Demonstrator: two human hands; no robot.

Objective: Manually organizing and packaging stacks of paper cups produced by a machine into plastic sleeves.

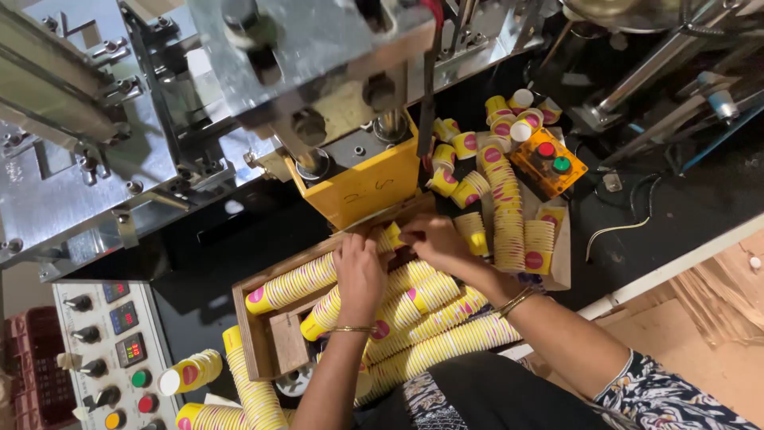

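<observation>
Long stacks of yellow paper cups (414, 314) lie side by side in a brown wooden tray (253, 338) in front of me. My left hand (360, 272) rests on the upper stack of yellow cups (294, 285), fingers curled over its end. My right hand (434, 243) reaches to the tray's far end, fingertips at the end cup (391, 236) of that stack. Both wrists wear thin gold bangles.
A yellow machine block (362, 183) stands just behind the tray under a metal machine frame (95, 143). Loose cup stacks (509, 215) pile at the right beside an orange button box (549, 162). A control panel (115, 358) with knobs sits lower left, with more cup stacks (251, 390) near it.
</observation>
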